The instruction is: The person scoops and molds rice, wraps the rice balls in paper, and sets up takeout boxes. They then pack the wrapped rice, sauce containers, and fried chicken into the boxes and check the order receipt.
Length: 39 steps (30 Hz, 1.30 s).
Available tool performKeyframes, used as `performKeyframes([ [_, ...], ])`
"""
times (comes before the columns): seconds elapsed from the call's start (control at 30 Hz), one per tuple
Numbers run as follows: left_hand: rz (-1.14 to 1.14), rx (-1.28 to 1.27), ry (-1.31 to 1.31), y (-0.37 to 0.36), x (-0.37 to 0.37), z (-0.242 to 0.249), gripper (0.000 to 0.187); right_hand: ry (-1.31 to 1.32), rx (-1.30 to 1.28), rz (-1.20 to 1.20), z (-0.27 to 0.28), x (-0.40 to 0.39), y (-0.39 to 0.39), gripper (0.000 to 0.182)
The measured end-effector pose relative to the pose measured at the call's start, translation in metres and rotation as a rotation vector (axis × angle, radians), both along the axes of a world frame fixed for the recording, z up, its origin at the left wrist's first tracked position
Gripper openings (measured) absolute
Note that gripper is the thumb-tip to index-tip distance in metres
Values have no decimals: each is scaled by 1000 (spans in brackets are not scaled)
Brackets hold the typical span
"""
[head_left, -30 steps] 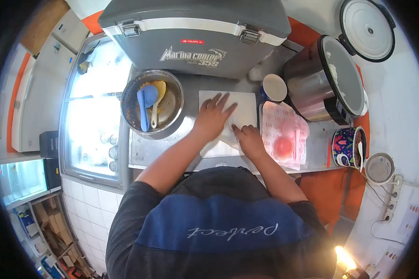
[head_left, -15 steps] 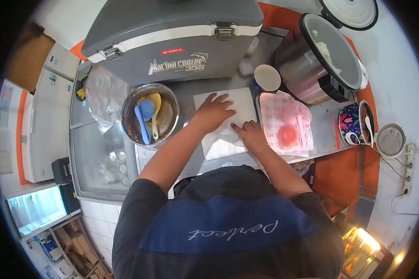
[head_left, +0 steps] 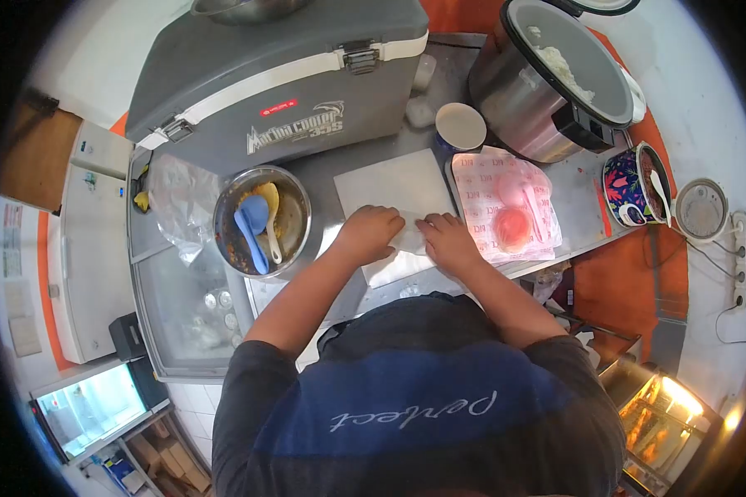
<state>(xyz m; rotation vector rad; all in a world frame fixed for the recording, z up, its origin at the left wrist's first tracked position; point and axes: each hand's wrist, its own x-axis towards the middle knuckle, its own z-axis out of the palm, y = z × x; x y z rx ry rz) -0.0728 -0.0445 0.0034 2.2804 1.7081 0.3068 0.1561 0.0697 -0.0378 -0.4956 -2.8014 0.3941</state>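
Note:
A white cutting board (head_left: 389, 186) lies on the metal counter in front of me. Over its near half, a thin translucent plastic piece (head_left: 408, 240), perhaps a small bag or sheet, stretches between my hands. My left hand (head_left: 370, 237) pinches its left side with the fingers curled. At the other side, my right hand (head_left: 449, 242) grips it with bent fingers, close to the board's right edge. Right of that hand lies pink-printed wrapping paper (head_left: 472, 182) with a round pink-lidded cup (head_left: 514, 229) on it.
On the left is a steel bowl (head_left: 308, 224) holding a blue spoon (head_left: 244, 228) and a yellow ladle (head_left: 267, 199). A grey cooler box (head_left: 224, 108) stands behind. Toward the right are a paper cup (head_left: 460, 128), an open rice cooker (head_left: 518, 103) and a patterned pot (head_left: 624, 186).
My left hand has drawn back toward me from flat on the board and curled its fingers. My right hand has closed on the plastic. The view has shifted slightly.

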Motion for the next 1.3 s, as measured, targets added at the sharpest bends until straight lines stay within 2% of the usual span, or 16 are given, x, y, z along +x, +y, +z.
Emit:
performKeyframes([
  [0.07,144,-108,-44,-5,-3,-5,38,-23,12,-6,2,12,-10,28],
  [0.2,131,-114,0,-8,-18,-42,26,-87,25,3,-21,29,-12,8],
  [0.3,82,-74,108,-7,-25,-53,18,-193,25,-49,-42,28,-4,16],
  [0.37,178,-122,-24,-3,-32,-72,22,-218,-13,-115,-53,23,1,19],
  [0.43,289,-226,-40,12,-26,-47,22,-242,-51,-180,-45,9,8,22],
  [0.5,404,-333,-57,23,-15,-37,22,-263,-291,-433,-25,-7,12,27],
  [0.53,390,-228,9,27,-11,-39,22,-263,-292,-432,-21,-10,12,27],
  [0.6,379,-117,80,31,-6,-39,22,-184,70,-428,-16,-16,14,33],
  [0.67,351,7,263,32,-2,-37,18,-261,-14,-387,-29,-21,18,30],
  [0.73,352,-55,237,27,2,-32,17,-340,-95,-348,-27,-22,16,27],
  [0.8,357,-117,210,16,9,-31,17,-210,-168,-320,-22,-15,3,14],
  [0.93,406,-39,171,-21,33,-47,20,-197,-295,-381,-53,3,-14,14],
  [1.0,469,140,1,-31,36,-62,26,-130,-168,-231,-48,8,-16,12],
  [1.13,516,150,-59,-30,38,-54,36,-60,1,-171,-33,9,-18,13],
  [1.23,516,-24,-82,-3,23,-39,45,3,28,-139,-31,1,-10,11],
  [1.3,472,-287,-249,16,11,-40,47,144,-181,-337,-29,-10,-10,13],
])
